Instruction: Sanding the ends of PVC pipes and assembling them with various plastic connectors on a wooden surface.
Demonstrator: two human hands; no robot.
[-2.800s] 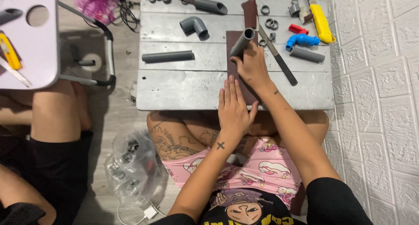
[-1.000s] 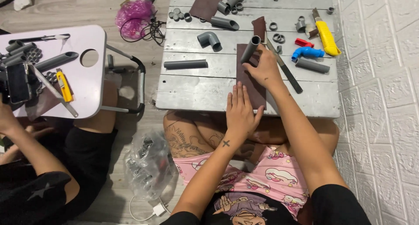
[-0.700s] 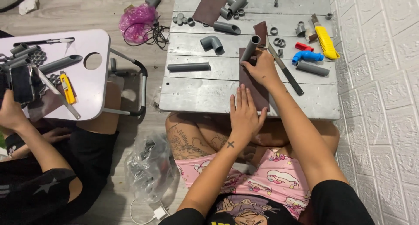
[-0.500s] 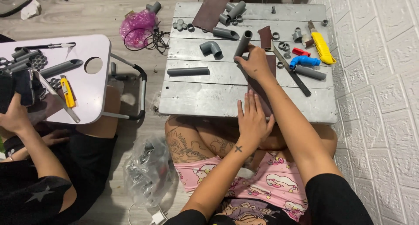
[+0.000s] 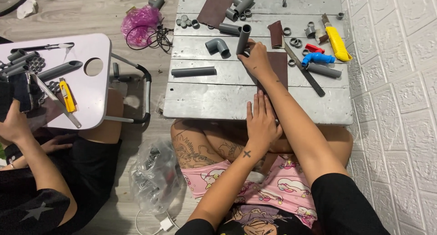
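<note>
Right hand point(image 5: 257, 62) has a closed grip on the grey pipe point(image 5: 243, 38), lower end pressed onto the brown sandpaper sheet point(image 5: 275, 73) mid-worktop. Left hand point(image 5: 261, 121) lies flat and open, fingers spread, pinning the sheet's near end at the worktop point(image 5: 205, 96) edge. To do it well: keep the palm heavy so the sheet can't creep, hold the pipe at a steady tilt, use short strokes. Room is tight: grey elbow point(image 5: 217, 45) just left, long file point(image 5: 306, 73) just right, near edge under the left palm. Open planks lie to the near left.
</note>
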